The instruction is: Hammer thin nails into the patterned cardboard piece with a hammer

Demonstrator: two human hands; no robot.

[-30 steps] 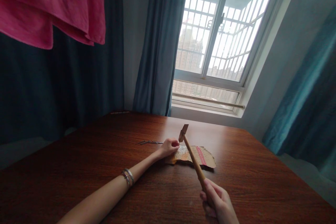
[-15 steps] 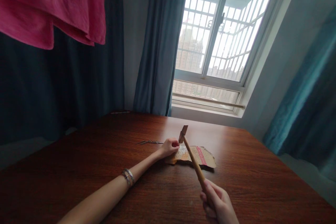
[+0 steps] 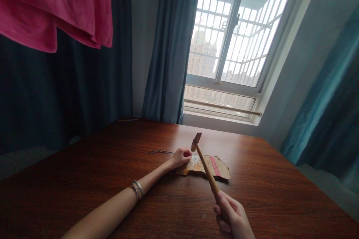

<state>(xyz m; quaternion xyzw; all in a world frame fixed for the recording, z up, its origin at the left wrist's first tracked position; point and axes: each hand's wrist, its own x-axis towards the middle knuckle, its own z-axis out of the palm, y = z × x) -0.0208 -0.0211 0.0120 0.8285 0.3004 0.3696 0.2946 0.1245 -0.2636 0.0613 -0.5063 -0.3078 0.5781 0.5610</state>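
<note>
My right hand [image 3: 232, 214] is wrapped round the wooden handle of a hammer [image 3: 206, 170]. The hammer's head is raised just beside the fingers of my left hand [image 3: 181, 157]. Those left fingers are pinched together over the left end of a flat, cardboard-like piece [image 3: 223, 168], which has a pink stripe, a speckled area and a ragged edge. What the pinch holds, if anything, is too small to make out. A thin dark metal tool [image 3: 159, 151] with slender prongs lies left of my left hand; its near end is hidden behind the hand.
The brown wooden table [image 3: 106, 179] spreads under both hands. Beyond its far edge are a window [image 3: 224, 93] and blue curtains [image 3: 165, 63]. A pink cloth [image 3: 58, 7] hangs at the upper left. A thin strip [image 3: 128, 120] lies at the table's far left edge.
The hammer's head has risen very slightly. My left hand and the cardboard-like piece look unmoved.
</note>
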